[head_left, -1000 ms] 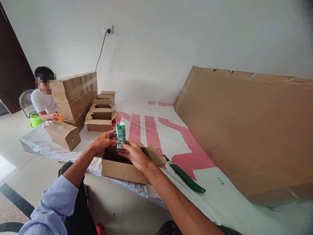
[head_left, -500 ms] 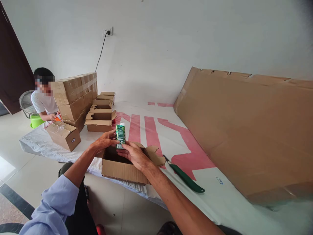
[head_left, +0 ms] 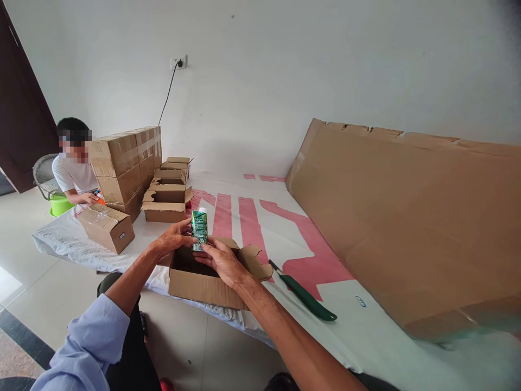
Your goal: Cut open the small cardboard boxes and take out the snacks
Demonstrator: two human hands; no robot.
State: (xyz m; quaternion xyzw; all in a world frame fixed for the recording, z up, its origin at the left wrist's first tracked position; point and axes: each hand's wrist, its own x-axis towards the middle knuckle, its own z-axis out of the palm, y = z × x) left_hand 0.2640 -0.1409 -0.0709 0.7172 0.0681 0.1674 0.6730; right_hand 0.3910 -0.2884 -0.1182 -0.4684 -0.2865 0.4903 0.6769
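Note:
A small green drink carton (head_left: 199,227) with a white cap is held upright between both my hands. My left hand (head_left: 175,239) grips its left side, thumb across the front. From the lower right, my right hand (head_left: 222,260) holds it with the thumb on the front near the base and the fingers beneath. Directly below them an open cardboard box (head_left: 203,285) lies at the near edge of the covered surface, its flaps folded out. Its dark inside is partly hidden by my hands. To the right lies a knife (head_left: 307,296) with a dark green handle.
Several open boxes (head_left: 165,212) stand in a row behind my left hand, beside stacked taped boxes (head_left: 118,155). One closed box (head_left: 106,225) sits at the left edge, near a person (head_left: 75,174) holding something orange. A large cardboard sheet (head_left: 407,228) leans at the right.
The view has shifted slightly, so most things sit a little lower in the picture. Both hands still hold the carton in nearly the same pose. The other person's hand has moved slightly.

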